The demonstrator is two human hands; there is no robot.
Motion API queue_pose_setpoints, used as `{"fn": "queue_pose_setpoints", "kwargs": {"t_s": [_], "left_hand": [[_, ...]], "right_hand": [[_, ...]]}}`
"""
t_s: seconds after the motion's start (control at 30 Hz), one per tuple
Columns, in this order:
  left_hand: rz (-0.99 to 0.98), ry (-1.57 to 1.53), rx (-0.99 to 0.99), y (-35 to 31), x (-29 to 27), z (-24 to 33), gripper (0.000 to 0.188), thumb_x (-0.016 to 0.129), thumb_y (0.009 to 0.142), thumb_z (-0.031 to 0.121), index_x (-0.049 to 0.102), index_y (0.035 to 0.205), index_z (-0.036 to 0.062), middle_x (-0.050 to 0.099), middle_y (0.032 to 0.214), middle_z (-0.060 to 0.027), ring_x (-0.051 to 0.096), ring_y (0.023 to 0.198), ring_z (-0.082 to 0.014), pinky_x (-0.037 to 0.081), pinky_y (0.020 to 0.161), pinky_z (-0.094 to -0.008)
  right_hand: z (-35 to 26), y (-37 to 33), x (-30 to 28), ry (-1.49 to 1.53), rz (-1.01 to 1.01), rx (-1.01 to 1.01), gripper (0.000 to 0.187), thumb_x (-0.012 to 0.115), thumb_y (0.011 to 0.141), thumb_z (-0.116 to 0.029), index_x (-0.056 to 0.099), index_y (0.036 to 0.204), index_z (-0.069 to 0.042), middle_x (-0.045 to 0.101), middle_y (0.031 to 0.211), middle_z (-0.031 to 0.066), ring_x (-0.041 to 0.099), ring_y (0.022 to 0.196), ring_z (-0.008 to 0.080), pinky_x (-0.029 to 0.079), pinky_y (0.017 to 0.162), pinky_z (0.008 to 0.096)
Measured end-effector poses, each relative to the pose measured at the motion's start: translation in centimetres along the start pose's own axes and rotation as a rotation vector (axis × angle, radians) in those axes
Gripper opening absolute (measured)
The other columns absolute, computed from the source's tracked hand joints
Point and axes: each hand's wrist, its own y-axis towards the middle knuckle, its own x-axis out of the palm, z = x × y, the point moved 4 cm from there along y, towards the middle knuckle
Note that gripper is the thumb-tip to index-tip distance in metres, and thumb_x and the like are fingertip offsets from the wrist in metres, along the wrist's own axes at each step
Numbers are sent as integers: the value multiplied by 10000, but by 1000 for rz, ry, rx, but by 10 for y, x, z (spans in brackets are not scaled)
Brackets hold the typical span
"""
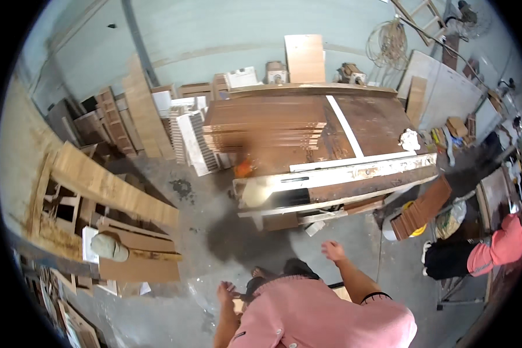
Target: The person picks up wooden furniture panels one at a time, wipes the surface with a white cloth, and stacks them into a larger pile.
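Note:
My right hand (332, 251) is held out in front of me, short of the worktable (377, 119), its fingers apart and nothing in them. My left hand (226, 290) hangs low by my left side, next to my dark trousers. Its fingers look loosely spread, and I see nothing held there. On the left half of the worktable lies a stack of brown wooden panels (265, 119) with even, layered edges. A long white strip (343, 124) crosses the top, and a white crumpled cloth (409, 140) sits at the right end. Neither hand touches the table.
Slatted brown panels (421, 209) lean over a bucket at the table's right. Another person in a pink shirt (496, 252) is at the far right. On the left stand a wooden frame (113, 184) and a cardboard sheet (139, 269). Boards lean along the back wall.

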Motion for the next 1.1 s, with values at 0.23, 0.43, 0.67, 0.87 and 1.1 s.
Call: {"fn": "queue_pose_setpoints", "kwargs": {"t_s": [0.23, 0.43, 0.67, 0.87, 1.1], "left_hand": [[-94, 120, 161, 99, 48, 241, 509, 482, 1006, 519, 571, 1286, 103, 651, 1264, -83, 641, 1105, -263, 485, 888, -435], [-388, 129, 232, 126, 153, 383, 715, 391, 1003, 644, 457, 1441, 83, 516, 1458, -130, 472, 1348, -317, 364, 1081, -495], [-449, 305, 232, 185, 274, 527, 858, 296, 975, 736, 384, 1502, 65, 415, 1540, -158, 376, 1428, -343, 292, 1142, -528], [-612, 223, 13, 255, 388, 574, 727, 381, 986, 668, 536, 1403, 93, 569, 1365, -103, 538, 1251, -310, 428, 1052, -522], [-680, 35, 41, 244, 455, 581, 583, 536, 984, 500, 536, 1398, 90, 591, 1353, -121, 587, 1194, -322, 522, 961, -513]], "right_hand": [[-232, 30, 41, 218, 82, -301, 464, 543, 1002, -502, 686, 1145, -84, 719, 1032, 35, 673, 889, 157, 508, 753, 307], [-378, 139, -16, 303, 122, -322, 721, 400, 979, -670, 531, 1412, -109, 622, 1326, 86, 555, 1262, 244, 415, 1021, 476], [-454, 282, -5, 299, -95, -234, 987, 355, 905, -800, 268, 1583, -88, 210, 1659, 131, 170, 1528, 318, 123, 1216, 508], [-440, 334, 36, 748, -163, -135, 604, 569, 970, -541, 577, 1386, -104, 635, 1318, 73, 599, 1164, 222, 485, 974, 417], [-444, 309, 43, 659, 40, -107, 580, 569, 968, -529, 586, 1360, -101, 640, 1291, 72, 599, 1138, 218, 487, 957, 414]]}}
